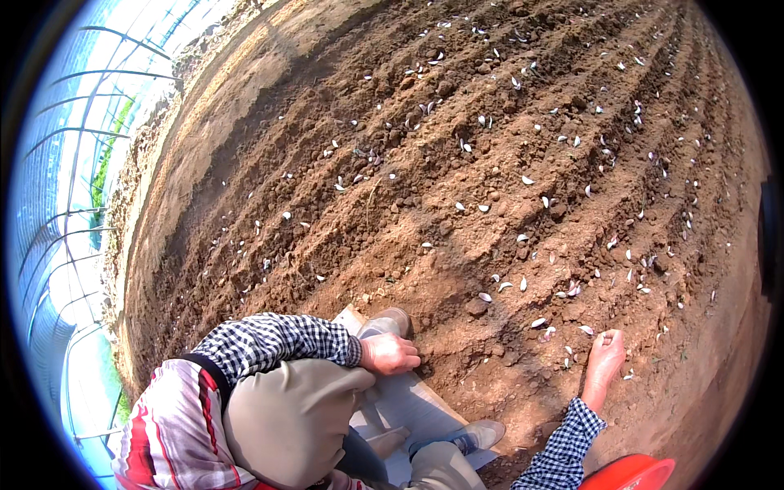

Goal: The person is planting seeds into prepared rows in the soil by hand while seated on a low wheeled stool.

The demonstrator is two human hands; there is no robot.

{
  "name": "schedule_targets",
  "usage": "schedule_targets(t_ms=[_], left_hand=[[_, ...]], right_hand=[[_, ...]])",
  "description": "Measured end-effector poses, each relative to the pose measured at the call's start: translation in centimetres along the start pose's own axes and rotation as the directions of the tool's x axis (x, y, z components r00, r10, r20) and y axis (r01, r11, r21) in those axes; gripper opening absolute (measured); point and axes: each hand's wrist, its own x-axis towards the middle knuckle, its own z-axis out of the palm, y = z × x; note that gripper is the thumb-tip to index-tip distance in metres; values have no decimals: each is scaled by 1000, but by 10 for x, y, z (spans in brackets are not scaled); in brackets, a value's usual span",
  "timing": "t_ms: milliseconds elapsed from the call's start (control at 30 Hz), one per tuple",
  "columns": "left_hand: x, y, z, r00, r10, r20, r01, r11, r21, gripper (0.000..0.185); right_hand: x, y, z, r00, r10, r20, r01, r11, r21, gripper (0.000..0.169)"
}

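Note:
My left hand (390,354) rests in front of my bent knee, its fingers curled; whether anything lies inside cannot be seen. Stretched out over the soil on the right is my right hand (606,356), fingertips drawn together, with nothing clearly visible between them. A pale garlic clove (586,329) lies on the ground just left of those fingertips. Another clove (538,323) and a pinkish one (548,334) are farther left. Many more white cloves are strewn along the furrows of loose brown soil (429,288).
A flat board (407,401) lies beneath me, between my shoes (395,320). At the lower right stands a red plastic container (631,473), partly cut off. Ridged soil (367,135) runs toward the upper right. Metal hoops and plastic sheeting (46,202) of a greenhouse tunnel line the left.

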Motion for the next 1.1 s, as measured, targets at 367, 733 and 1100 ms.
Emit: schedule_targets(t_ms=[367, 733, 1100], left_hand=[[19, 8, 1, 998, 4, -56, -4, 1000, 8, 12], [10, 3, -4, 999, -7, -52, 8, 1000, 9, 13], [13, 7, -5, 999, 5, -37, -5, 1000, 11, 13]], right_hand=[[-9, 54, -5, 961, 185, -206, -161, 979, 129, 13], [4, 6, -1, 977, 115, -179, -124, 991, -43, 14], [12, 21, 28, 978, -114, -174, 53, 946, -320, 8]])
